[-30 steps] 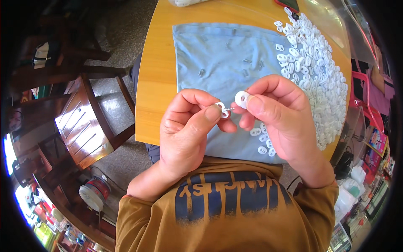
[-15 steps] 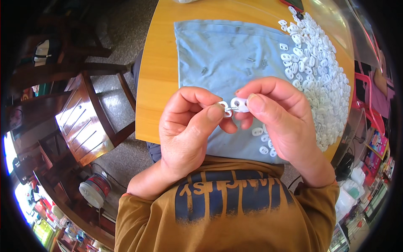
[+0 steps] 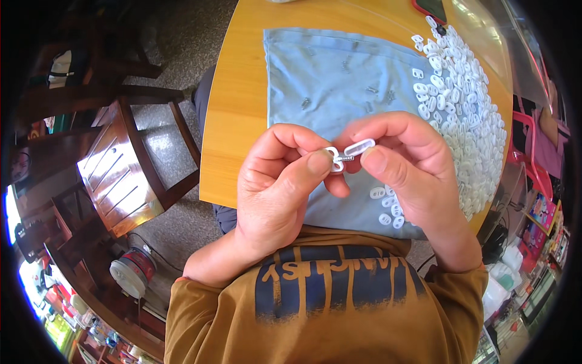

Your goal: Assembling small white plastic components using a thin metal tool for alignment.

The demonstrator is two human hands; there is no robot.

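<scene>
Between thumb and fingers, my left hand (image 3: 273, 188) pinches a white two-holed cord lock part (image 3: 334, 166). A small metal spring (image 3: 345, 159) sticks out from it toward the right. My right hand (image 3: 421, 176) grips a white oval cord lock shell (image 3: 360, 147), tilted so its long hollow side shows. Shell and spring end are very close; whether they touch I cannot tell. Both hands are above a light blue cloth (image 3: 327, 82), where several loose springs (image 3: 305, 103) lie. A few finished-looking white cord locks (image 3: 385, 219) rest just below my right hand.
A large heap of white cord lock pieces (image 3: 464, 121) covers the right side of the yellow wooden table (image 3: 230, 121). A phone-like dark item with a red edge (image 3: 431, 8) lies at the far right. To the left stands a wooden chair (image 3: 124, 173); a red chair (image 3: 533, 151) is at right.
The shell in my right hand has turned from its two-holed face to its hollow side. The left hand keeps its pinch on the part with the spring. The whole view has shifted slightly.
</scene>
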